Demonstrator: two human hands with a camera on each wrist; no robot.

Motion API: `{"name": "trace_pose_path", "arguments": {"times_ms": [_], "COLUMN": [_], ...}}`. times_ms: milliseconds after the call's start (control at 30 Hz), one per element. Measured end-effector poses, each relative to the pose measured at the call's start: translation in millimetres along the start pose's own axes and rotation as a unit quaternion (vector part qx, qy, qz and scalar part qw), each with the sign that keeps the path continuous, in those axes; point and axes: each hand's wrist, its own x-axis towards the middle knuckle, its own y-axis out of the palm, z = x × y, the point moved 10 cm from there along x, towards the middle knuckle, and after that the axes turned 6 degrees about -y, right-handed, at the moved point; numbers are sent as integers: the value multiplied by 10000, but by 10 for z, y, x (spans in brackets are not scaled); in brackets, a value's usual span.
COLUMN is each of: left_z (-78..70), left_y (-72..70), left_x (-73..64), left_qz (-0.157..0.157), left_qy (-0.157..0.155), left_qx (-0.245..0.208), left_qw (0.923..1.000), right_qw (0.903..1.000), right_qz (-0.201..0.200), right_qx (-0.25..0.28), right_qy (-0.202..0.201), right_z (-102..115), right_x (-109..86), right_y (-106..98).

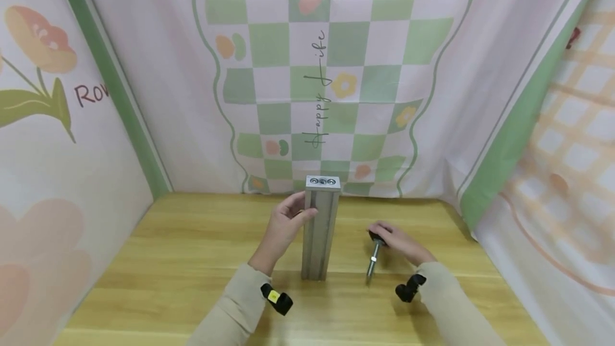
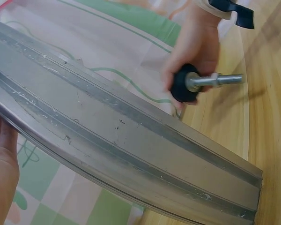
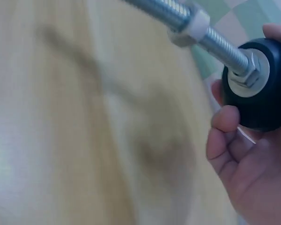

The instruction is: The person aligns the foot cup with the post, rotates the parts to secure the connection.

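Note:
An aluminium profile [image 1: 321, 239] with lengthwise grooves stands upright on the table, its top end [image 1: 323, 181] showing a row of holes. My left hand [image 1: 286, 223] grips it from the left near the top, thumb across the near face and fingers partly hidden behind. To the right of the profile, my right hand [image 1: 391, 239] holds a levelling foot [image 1: 374, 258] above the table by its black round base [image 3: 267, 89]. The foot's threaded stud [image 3: 220, 49] points down and toward me, with a hex nut [image 3: 192, 27] partway along it. In the left wrist view, scratches mark the profile [image 2: 126, 126].
The wooden table [image 1: 202, 244] reaches back to a printed curtain [image 1: 322, 79] with green and white checks. Curtains also hang at the left [image 1: 72, 175] and right [image 1: 567, 191]. Black straps with small black devices [image 1: 277, 299] sit on both sleeves.

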Motion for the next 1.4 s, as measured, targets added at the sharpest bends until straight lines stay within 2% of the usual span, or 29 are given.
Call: {"name": "trace_pose_path", "arguments": {"times_ms": [333, 600, 933, 1133, 1300, 1400], "left_z": [8, 6, 9, -7, -6, 11], "left_y": [-13, -10, -5, -8, -10, -10], "left_x": [2, -5, 0, -5, -8, -8], "left_qz": [-76, -72, -45, -93, -99, -60], "left_qy": [-31, -63, -58, 8, 2, -35], "left_qx": [88, 121, 116, 83, 123, 106], "left_qw": [9999, 9999, 9999, 9999, 9999, 9999], "right_qw": [9941, 9850, 9657, 9482, 9343, 9311], "right_qz": [-864, -1093, -1231, -1490, -1636, -1672], "right_qx": [-325, -493, -568, -452, -243, -95], "right_qy": [-566, -1243, -2213, -2769, -3160, -3240], "right_z": [696, 1373, 2230, 2693, 3005, 3138], "right_x": [78, 20, -187, -322, -405, -436], "right_y": [-456, -606, -712, -776, -794, -782]}}
